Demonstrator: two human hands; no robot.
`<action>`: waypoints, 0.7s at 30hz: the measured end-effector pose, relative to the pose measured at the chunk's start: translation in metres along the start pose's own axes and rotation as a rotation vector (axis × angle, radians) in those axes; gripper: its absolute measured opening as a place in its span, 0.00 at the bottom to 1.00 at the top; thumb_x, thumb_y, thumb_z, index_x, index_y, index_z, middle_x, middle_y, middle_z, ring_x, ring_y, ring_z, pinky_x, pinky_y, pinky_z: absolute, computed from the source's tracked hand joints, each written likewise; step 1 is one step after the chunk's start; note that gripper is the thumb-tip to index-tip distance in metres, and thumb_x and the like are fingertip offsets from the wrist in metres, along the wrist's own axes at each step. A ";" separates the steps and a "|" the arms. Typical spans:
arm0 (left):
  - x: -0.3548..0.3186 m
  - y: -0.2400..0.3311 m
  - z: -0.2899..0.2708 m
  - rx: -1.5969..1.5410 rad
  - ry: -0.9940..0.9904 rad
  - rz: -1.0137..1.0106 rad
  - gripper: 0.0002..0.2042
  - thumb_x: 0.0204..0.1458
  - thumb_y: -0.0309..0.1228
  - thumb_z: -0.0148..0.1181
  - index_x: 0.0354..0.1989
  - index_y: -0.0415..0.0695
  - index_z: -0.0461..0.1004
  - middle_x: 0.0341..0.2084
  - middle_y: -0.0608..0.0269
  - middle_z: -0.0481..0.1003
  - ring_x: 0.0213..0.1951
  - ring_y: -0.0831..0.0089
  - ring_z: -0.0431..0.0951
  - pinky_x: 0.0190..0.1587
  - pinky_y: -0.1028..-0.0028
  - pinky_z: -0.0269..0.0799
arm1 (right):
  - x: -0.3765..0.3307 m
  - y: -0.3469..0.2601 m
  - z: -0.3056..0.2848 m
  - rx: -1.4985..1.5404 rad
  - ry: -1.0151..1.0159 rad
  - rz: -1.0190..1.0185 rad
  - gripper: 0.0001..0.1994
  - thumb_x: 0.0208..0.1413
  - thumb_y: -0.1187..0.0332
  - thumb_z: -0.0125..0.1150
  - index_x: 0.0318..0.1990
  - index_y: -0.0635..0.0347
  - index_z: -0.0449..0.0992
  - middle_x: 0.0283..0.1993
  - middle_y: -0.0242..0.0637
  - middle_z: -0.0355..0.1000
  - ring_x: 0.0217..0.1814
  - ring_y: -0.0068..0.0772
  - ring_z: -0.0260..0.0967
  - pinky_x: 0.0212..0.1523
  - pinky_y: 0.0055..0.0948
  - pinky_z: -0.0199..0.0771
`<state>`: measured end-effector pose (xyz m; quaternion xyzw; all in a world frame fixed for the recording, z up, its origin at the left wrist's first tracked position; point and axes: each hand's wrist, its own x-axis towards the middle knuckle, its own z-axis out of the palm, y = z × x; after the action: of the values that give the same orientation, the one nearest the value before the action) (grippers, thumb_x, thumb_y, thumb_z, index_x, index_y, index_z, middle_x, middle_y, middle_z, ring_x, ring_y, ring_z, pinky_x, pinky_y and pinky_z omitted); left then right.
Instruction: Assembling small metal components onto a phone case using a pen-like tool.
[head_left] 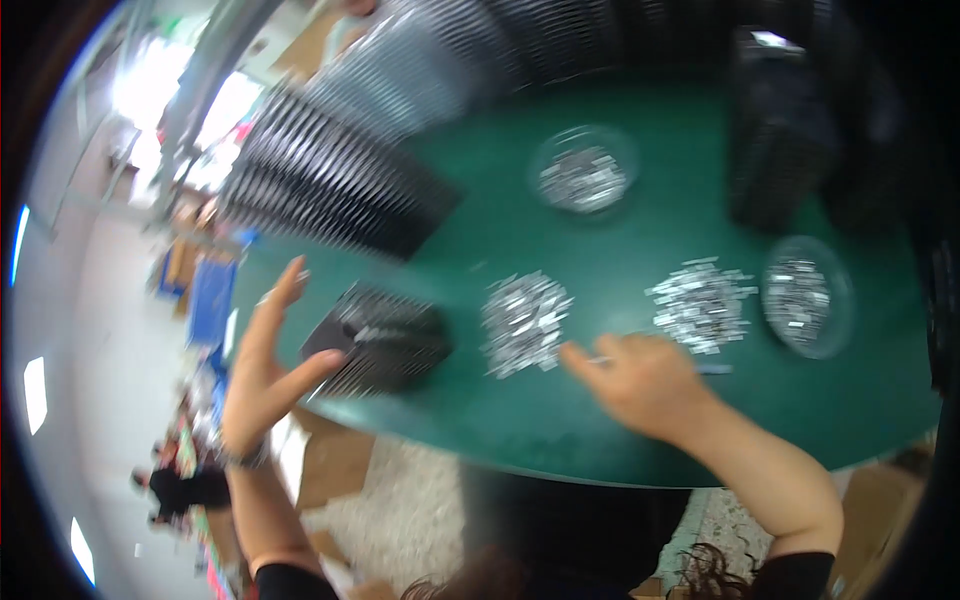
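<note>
My left hand [268, 372] is raised beside a short stack of thin black plates [385, 338], its thumb and fingers spread wide. The thumb overlaps the near side of the stack in the picture; contact between them cannot be told. A loose pile of small silvery metal pieces [525, 322] lies on the green table [470, 420]. At that pile's right edge is my right hand [645, 385], blurred, with fingers curled in toward the thumb. A pale sliver shows at its fingertips, too smeared to name. Farther right is a second pile of silvery pieces [703, 303].
Clear round dishes hold more silvery pieces: a far dish [588, 172] and a right dish [806, 297]. Tall ribbed black stacks [330, 175] line the table's far left edge. Another dark stack [780, 130] stands at the far right. Cardboard boxes [335, 460] sit below the near edge.
</note>
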<state>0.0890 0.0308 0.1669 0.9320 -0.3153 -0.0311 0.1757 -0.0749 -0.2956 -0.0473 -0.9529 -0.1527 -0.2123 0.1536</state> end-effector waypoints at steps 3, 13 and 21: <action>0.053 0.063 0.023 -0.260 0.106 0.202 0.37 0.58 0.32 0.72 0.75 0.40 0.65 0.67 0.52 0.74 0.67 0.57 0.74 0.71 0.57 0.66 | -0.002 0.003 0.009 0.098 -0.016 -0.002 0.23 0.57 0.68 0.60 0.62 0.47 0.76 0.35 0.35 0.71 0.30 0.37 0.76 0.30 0.37 0.77; 0.248 0.360 0.153 0.433 0.157 0.524 0.48 0.59 0.63 0.58 0.82 0.52 0.50 0.63 0.46 0.76 0.64 0.47 0.78 0.65 0.53 0.75 | -0.011 0.005 0.000 0.158 -0.096 0.005 0.27 0.58 0.70 0.57 0.67 0.52 0.75 0.43 0.38 0.73 0.36 0.36 0.76 0.37 0.35 0.76; 0.296 0.364 0.143 0.303 -0.042 0.515 0.36 0.58 0.51 0.61 0.68 0.37 0.65 0.55 0.43 0.79 0.54 0.60 0.83 0.58 0.67 0.78 | -0.012 0.014 0.006 0.205 -0.141 0.022 0.27 0.60 0.68 0.58 0.69 0.53 0.72 0.42 0.38 0.72 0.37 0.38 0.76 0.37 0.37 0.76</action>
<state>0.0919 -0.4595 0.1746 0.8363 -0.5458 0.0427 0.0302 -0.0783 -0.3088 -0.0609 -0.9464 -0.1733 -0.1265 0.2414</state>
